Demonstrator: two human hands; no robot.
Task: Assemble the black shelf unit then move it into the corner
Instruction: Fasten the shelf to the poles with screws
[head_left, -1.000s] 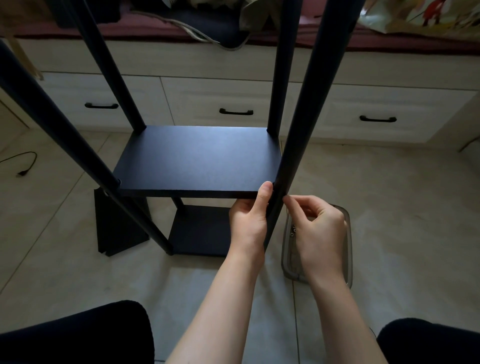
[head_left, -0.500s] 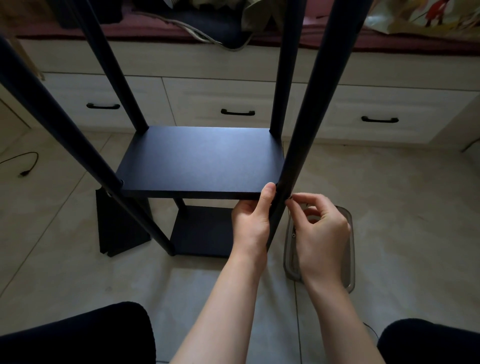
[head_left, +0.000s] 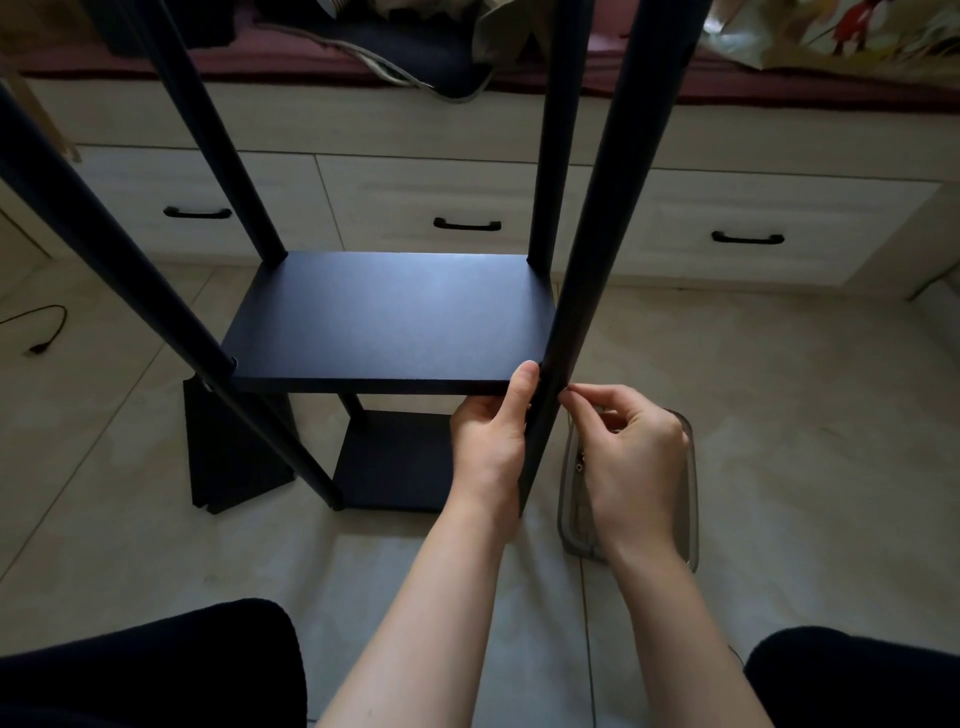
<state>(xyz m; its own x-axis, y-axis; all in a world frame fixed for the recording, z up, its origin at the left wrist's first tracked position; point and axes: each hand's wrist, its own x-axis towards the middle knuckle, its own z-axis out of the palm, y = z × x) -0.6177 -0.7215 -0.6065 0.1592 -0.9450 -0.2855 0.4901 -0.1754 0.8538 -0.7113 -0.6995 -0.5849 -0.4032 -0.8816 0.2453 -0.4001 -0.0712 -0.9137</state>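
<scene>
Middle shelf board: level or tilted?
Level, as far as it shows: the shelf board meets all four posts; left hand grips its front right corner at the near-right post.

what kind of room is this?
Likely a home bedroom or living room: a built-in bench with cream drawers and a maroon cushion on top, a tiled floor, and a half-built black shelf unit standing on it.

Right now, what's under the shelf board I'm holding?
Under the shelf board a lower black board rests near the floor, partly hidden by it and the left hand. Its far side can't be seen.
</scene>
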